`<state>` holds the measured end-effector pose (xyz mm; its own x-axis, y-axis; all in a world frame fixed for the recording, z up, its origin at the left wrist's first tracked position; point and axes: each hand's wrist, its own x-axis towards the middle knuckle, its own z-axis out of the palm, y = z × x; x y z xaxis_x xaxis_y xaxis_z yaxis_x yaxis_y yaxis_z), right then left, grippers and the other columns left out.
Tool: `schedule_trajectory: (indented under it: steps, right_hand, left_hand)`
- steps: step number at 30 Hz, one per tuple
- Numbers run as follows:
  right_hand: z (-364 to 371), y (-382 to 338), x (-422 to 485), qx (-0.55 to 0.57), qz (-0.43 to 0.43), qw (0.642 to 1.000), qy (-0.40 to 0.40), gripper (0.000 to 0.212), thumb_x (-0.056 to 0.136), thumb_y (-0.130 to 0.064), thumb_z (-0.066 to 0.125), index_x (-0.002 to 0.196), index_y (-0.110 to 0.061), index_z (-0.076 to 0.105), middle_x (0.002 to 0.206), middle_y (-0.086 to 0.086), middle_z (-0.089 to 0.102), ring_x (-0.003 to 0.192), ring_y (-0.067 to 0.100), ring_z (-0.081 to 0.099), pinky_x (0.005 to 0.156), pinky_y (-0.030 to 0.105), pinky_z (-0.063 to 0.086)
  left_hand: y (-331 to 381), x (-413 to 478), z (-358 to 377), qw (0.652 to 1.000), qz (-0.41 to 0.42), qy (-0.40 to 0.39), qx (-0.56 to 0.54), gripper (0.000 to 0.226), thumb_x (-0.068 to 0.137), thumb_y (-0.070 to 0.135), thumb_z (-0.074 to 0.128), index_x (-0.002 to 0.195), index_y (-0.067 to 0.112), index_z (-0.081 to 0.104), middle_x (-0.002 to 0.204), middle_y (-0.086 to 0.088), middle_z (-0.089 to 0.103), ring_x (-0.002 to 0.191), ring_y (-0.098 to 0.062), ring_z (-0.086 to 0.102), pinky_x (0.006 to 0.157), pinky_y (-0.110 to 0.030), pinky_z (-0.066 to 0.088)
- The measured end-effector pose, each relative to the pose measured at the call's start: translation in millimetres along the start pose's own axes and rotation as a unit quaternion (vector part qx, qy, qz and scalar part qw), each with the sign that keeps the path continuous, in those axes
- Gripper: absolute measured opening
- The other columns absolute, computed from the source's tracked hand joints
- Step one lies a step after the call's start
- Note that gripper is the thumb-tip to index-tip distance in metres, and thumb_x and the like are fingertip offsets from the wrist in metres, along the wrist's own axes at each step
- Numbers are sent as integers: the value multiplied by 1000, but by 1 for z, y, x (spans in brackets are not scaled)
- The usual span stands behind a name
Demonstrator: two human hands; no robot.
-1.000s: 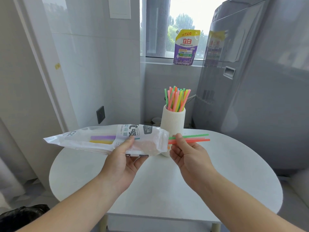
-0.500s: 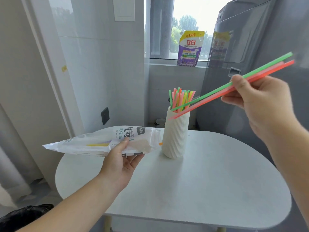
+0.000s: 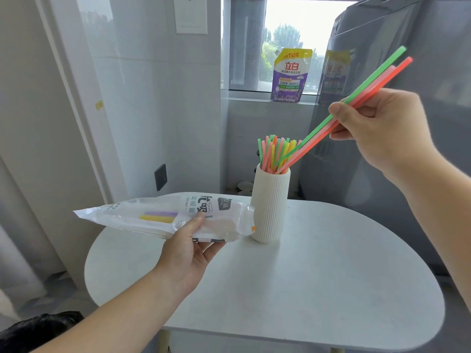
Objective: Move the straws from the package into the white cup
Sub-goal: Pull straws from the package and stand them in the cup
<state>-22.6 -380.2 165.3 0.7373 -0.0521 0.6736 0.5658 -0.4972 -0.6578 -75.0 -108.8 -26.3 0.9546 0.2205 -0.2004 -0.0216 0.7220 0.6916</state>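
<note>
A ribbed white cup stands on the white table with several coloured straws upright in it. My right hand pinches three straws, green, pink and red, slanting down to the left, their lower ends inside the cup's mouth. My left hand grips the clear straw package from below, just left of the cup. A yellow and a purple straw show inside the package, and an orange tip pokes out of its open end by the cup.
A grey washing machine stands right behind the table. A purple and yellow detergent pouch sits on the window sill. White wall with a dark socket lies left. A black bag is at the lower left.
My right hand drew three straws out of the package, lifted them up to the right, then lowered their ends into the cup. The package stayed in my left hand.
</note>
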Motion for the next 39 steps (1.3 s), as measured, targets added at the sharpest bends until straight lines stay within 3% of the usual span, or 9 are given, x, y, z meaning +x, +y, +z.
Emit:
schedule_trajectory:
  steps: [8, 17, 24, 27, 30, 32, 34, 36, 39]
  right_hand:
    - [20, 1, 17, -16, 16, 998, -63, 13, 93, -27, 72, 102, -18, 75, 81, -7, 76, 66, 10, 76, 62, 22, 62]
    - [34, -3, 37, -54, 12, 998, -38, 22, 93, -37, 70, 106, -20, 73, 87, -2, 77, 64, 12, 75, 58, 24, 63]
    - [56, 9, 39, -103, 33, 991, -73, 27, 91, -37, 72, 93, -10, 75, 77, 3, 77, 60, 12, 75, 60, 31, 64]
    - [68, 17, 36, -146, 35, 983, -104, 34, 90, -40, 71, 90, -6, 76, 83, 7, 77, 70, 19, 74, 71, 39, 64]
    - [75, 25, 29, -200, 18, 974, -104, 38, 88, -46, 71, 88, -9, 78, 88, 8, 73, 78, 22, 67, 72, 38, 59]
    - [78, 30, 28, -205, 6, 974, -93, 38, 85, -50, 73, 95, -13, 77, 99, 7, 67, 95, 23, 61, 82, 40, 55]
    - [79, 34, 28, -187, 10, 978, -86, 52, 81, -51, 77, 119, -18, 65, 109, 2, 61, 103, 21, 57, 84, 37, 53]
    - [81, 33, 29, -137, 10, 988, -75, 83, 81, -44, 81, 147, -24, 36, 114, -4, 59, 101, 16, 58, 77, 28, 50]
    - [82, 27, 31, -98, -45, 993, -56, 103, 85, -27, 80, 157, -37, 7, 132, -3, 58, 106, 16, 60, 85, 32, 50]
  left_hand:
    - [-2, -2, 2, 1000, 2, -6, 2, 32, 94, 12, 70, 125, 18, 70, 111, -8, 81, 86, -20, 80, 60, -35, 64]
    - [-2, -2, 1, 1000, -3, -14, 8, 30, 93, 11, 70, 122, 19, 71, 104, -5, 82, 84, -20, 80, 58, -35, 64]
    - [-4, -1, 1, 1000, -8, -14, 13, 30, 93, 11, 71, 122, 19, 72, 109, -7, 82, 86, -21, 80, 59, -36, 64]
    - [-5, -1, 2, 1000, -9, -14, 13, 32, 93, 11, 71, 123, 19, 72, 111, -8, 81, 85, -21, 80, 59, -35, 64]
    - [-4, -1, 1, 1000, -10, -15, 14, 34, 91, 11, 72, 124, 18, 72, 109, -8, 82, 85, -21, 80, 58, -35, 64]
    - [-4, -1, 1, 1000, -11, -14, 14, 32, 91, 11, 73, 122, 18, 72, 109, -8, 82, 85, -22, 80, 58, -36, 64]
    - [-4, -1, 1, 1000, -13, -13, 15, 30, 92, 11, 72, 121, 18, 72, 109, -9, 82, 86, -23, 81, 59, -36, 64]
    - [-4, -1, 2, 1000, -16, -13, 15, 30, 92, 11, 72, 121, 17, 72, 108, -9, 82, 85, -23, 81, 59, -36, 64]
    - [-5, -2, 2, 1000, -15, -17, 17, 31, 92, 10, 72, 122, 17, 72, 109, -9, 82, 86, -23, 81, 59, -37, 64]
